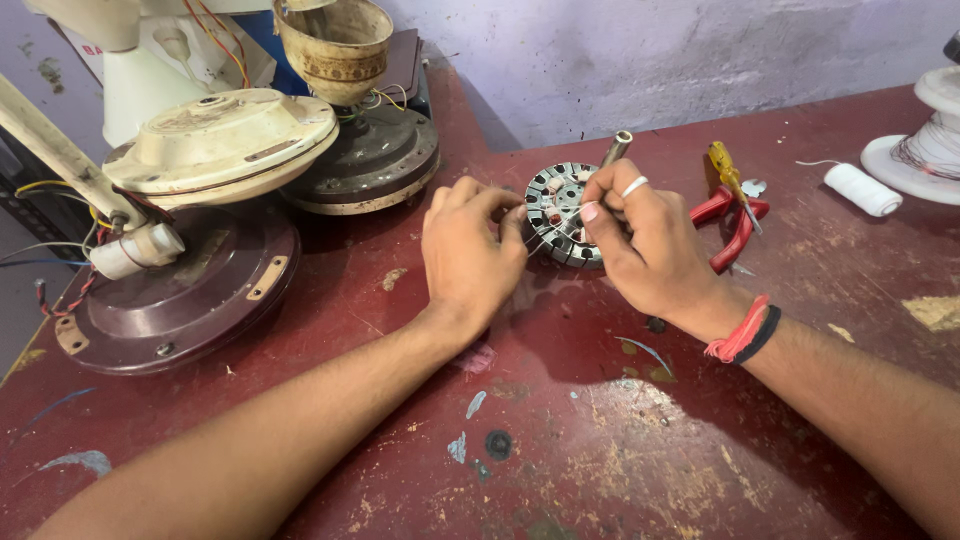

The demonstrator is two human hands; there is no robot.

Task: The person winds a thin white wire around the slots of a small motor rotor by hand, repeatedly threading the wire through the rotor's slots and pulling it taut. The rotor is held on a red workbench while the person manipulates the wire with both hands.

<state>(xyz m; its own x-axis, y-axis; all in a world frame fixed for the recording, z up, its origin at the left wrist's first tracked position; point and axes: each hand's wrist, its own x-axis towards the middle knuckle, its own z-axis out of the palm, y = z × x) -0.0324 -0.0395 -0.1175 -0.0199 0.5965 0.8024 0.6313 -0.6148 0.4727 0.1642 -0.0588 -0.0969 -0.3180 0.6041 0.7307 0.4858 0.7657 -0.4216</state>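
A round slotted metal stator [556, 205] with a steel shaft sticking up lies on the dark red table [560, 440]. My left hand [468, 250] rests against its left edge, fingertips pinching thin wire at the slots. My right hand [640, 240], with a white ring and red and black wristbands, covers the stator's right side and pinches the same thin wire between thumb and forefinger. Part of the stator is hidden under both hands.
Red-handled pliers [735, 220] and a yellow screwdriver [728, 175] lie just right of my right hand. A white thread spool [862, 188] and a larger wound spool [925, 140] sit at far right. Fan motor housings [220, 145], a maroon cover [180, 300] and a cup-shaped canopy [338, 45] crowd the left.
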